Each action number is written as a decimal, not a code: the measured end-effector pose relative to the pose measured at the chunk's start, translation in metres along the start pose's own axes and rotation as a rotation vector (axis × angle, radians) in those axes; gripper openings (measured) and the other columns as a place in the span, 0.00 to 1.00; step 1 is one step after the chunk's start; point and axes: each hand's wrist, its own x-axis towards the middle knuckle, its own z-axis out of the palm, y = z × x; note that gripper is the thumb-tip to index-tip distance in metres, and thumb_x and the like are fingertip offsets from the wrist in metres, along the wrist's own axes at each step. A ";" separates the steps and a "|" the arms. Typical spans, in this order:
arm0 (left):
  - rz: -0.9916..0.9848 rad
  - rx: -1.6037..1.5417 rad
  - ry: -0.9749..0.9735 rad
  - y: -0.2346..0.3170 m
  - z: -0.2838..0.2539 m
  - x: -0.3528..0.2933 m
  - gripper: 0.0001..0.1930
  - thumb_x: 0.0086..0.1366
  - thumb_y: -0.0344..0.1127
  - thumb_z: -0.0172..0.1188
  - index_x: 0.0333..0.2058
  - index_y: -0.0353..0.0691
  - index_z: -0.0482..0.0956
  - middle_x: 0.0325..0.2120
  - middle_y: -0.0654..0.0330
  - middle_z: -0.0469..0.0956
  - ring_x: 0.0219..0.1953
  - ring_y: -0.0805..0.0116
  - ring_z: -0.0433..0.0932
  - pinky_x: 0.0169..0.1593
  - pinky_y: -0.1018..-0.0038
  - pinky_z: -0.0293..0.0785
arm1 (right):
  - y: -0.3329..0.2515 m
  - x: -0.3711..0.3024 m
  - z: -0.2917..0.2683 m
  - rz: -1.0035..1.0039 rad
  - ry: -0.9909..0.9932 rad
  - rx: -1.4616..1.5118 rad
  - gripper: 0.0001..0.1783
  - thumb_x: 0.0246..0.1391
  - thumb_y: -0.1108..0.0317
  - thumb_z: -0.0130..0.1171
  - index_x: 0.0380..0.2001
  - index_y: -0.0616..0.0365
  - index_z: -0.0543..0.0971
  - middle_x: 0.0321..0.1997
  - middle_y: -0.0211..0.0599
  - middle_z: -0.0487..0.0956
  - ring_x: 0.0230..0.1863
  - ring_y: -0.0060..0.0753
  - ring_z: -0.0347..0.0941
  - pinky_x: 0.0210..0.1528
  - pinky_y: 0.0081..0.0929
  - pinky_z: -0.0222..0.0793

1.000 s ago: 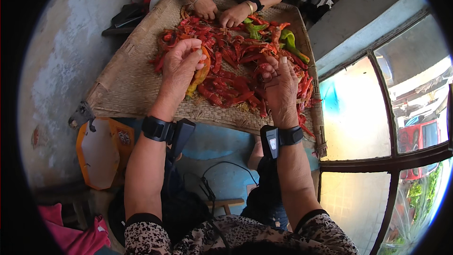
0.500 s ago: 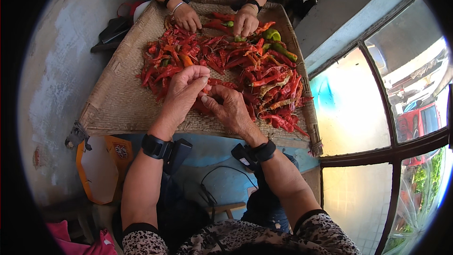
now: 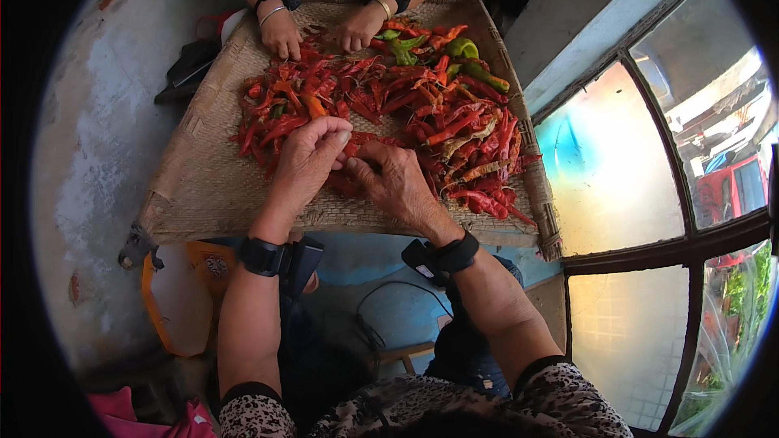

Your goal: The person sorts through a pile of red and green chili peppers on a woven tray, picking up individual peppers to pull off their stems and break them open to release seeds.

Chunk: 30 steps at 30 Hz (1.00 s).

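Observation:
Over the near part of a woven tray (image 3: 199, 195), my left hand (image 3: 312, 152) is closed in a pinch, thumb against the fingers. My right hand (image 3: 395, 182) is beside it, thumb and forefinger drawn together. Between the two sets of fingertips shows a bit of red chili pepper (image 3: 350, 148), mostly hidden by the fingers. Just beyond my hands spreads a heap of red chili peppers (image 3: 454, 126), many wrinkled and dry-looking. An orange pepper (image 3: 313, 105) lies beyond my left fingers. Green peppers (image 3: 464, 49) sit near the far right of the heap.
Across the tray, another person's hands (image 3: 359, 30) rest at the heap's far edge. A framed window (image 3: 625, 170) borders the tray on the right, a plastered wall (image 3: 89, 178) the left. Under the near edge stand an orange-sided box (image 3: 182, 300) and a dark cable (image 3: 365, 324).
The other person's hands have moved left over the heap, uncovering a green pepper at its far edge. My hands keep nearly the same pose close together; the view has shifted slightly.

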 end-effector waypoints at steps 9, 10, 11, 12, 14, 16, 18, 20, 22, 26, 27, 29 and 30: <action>0.079 1.230 0.070 -0.015 -0.017 -0.004 0.18 0.61 0.36 0.62 0.44 0.31 0.71 0.35 0.43 0.78 0.39 0.50 0.80 0.39 0.61 0.77 | 0.013 0.019 -0.053 0.209 0.537 1.023 0.15 0.64 0.57 0.53 0.33 0.57 0.76 0.23 0.27 0.75 0.19 0.15 0.64 0.21 0.16 0.62; 0.060 1.267 0.058 -0.016 -0.012 -0.006 0.21 0.59 0.38 0.64 0.44 0.30 0.70 0.34 0.42 0.78 0.38 0.48 0.80 0.40 0.58 0.76 | 0.018 0.018 -0.052 0.244 0.537 1.104 0.15 0.64 0.57 0.53 0.38 0.59 0.76 0.24 0.29 0.76 0.20 0.15 0.65 0.21 0.15 0.62; 0.057 1.268 0.061 -0.015 -0.012 -0.002 0.21 0.59 0.38 0.64 0.44 0.30 0.70 0.34 0.42 0.78 0.38 0.48 0.80 0.40 0.58 0.76 | 0.019 0.017 -0.048 0.245 0.533 1.105 0.15 0.64 0.57 0.53 0.38 0.59 0.76 0.24 0.29 0.76 0.20 0.15 0.65 0.21 0.15 0.62; -0.038 1.283 0.033 -0.015 -0.011 0.005 0.19 0.58 0.37 0.64 0.44 0.32 0.70 0.34 0.43 0.78 0.38 0.48 0.80 0.40 0.57 0.76 | 0.017 0.014 -0.043 0.301 0.442 1.029 0.16 0.64 0.57 0.53 0.42 0.61 0.75 0.25 0.29 0.76 0.21 0.15 0.66 0.22 0.15 0.63; -0.133 1.292 0.003 -0.012 -0.009 0.009 0.18 0.58 0.36 0.64 0.43 0.33 0.70 0.34 0.44 0.78 0.38 0.48 0.80 0.40 0.56 0.76 | 0.014 0.009 -0.032 0.321 0.225 0.831 0.22 0.63 0.58 0.53 0.52 0.65 0.73 0.26 0.30 0.76 0.22 0.15 0.67 0.22 0.16 0.64; -0.071 1.195 0.058 -0.004 -0.012 0.006 0.15 0.58 0.33 0.62 0.41 0.35 0.70 0.32 0.47 0.79 0.36 0.50 0.80 0.37 0.57 0.75 | 0.007 0.004 -0.022 0.263 0.035 0.616 0.25 0.64 0.56 0.53 0.54 0.67 0.72 0.28 0.31 0.77 0.26 0.16 0.70 0.27 0.17 0.68; 0.007 1.018 0.107 -0.004 -0.010 0.004 0.14 0.58 0.31 0.61 0.41 0.36 0.70 0.31 0.48 0.79 0.34 0.51 0.80 0.35 0.59 0.74 | 0.004 0.002 -0.013 0.252 -0.034 0.534 0.25 0.64 0.55 0.53 0.54 0.66 0.72 0.29 0.31 0.77 0.29 0.17 0.70 0.29 0.17 0.70; 0.091 0.835 0.148 -0.002 -0.006 0.001 0.13 0.58 0.29 0.61 0.40 0.36 0.69 0.30 0.49 0.78 0.32 0.52 0.80 0.34 0.60 0.73 | 0.004 0.001 -0.009 0.267 -0.084 0.462 0.27 0.63 0.52 0.53 0.54 0.66 0.72 0.31 0.32 0.77 0.30 0.18 0.72 0.30 0.19 0.71; 0.256 0.714 0.110 0.003 0.003 -0.008 0.14 0.58 0.26 0.61 0.42 0.37 0.68 0.29 0.51 0.77 0.30 0.55 0.79 0.32 0.64 0.73 | 0.003 0.003 -0.007 0.254 -0.083 0.524 0.27 0.63 0.52 0.53 0.52 0.66 0.73 0.31 0.32 0.77 0.31 0.18 0.72 0.30 0.19 0.72; 0.310 0.614 -0.013 -0.004 0.023 -0.017 0.20 0.58 0.25 0.61 0.48 0.38 0.67 0.30 0.53 0.77 0.29 0.61 0.78 0.32 0.66 0.74 | 0.002 0.005 -0.007 0.242 -0.052 0.606 0.18 0.64 0.57 0.53 0.41 0.65 0.75 0.30 0.35 0.77 0.26 0.21 0.73 0.26 0.22 0.74; 0.312 0.612 -0.013 -0.004 0.023 -0.017 0.20 0.58 0.25 0.61 0.48 0.38 0.67 0.30 0.53 0.77 0.29 0.61 0.78 0.32 0.66 0.74 | 0.007 0.004 -0.007 0.265 -0.009 0.570 0.16 0.64 0.58 0.53 0.38 0.64 0.75 0.30 0.34 0.77 0.26 0.21 0.73 0.26 0.21 0.74; 0.363 0.415 -0.059 -0.005 0.024 -0.014 0.23 0.59 0.25 0.60 0.53 0.39 0.66 0.31 0.55 0.78 0.30 0.64 0.79 0.34 0.68 0.75 | 0.016 0.006 -0.013 0.209 0.017 0.471 0.13 0.64 0.62 0.52 0.39 0.62 0.74 0.28 0.32 0.77 0.23 0.19 0.72 0.24 0.20 0.72; 0.374 0.390 -0.085 -0.003 0.014 -0.010 0.25 0.60 0.26 0.60 0.56 0.39 0.65 0.33 0.56 0.79 0.31 0.66 0.79 0.35 0.68 0.77 | 0.010 0.005 -0.019 0.247 0.042 0.603 0.12 0.63 0.62 0.52 0.40 0.62 0.74 0.27 0.31 0.76 0.22 0.18 0.71 0.23 0.19 0.70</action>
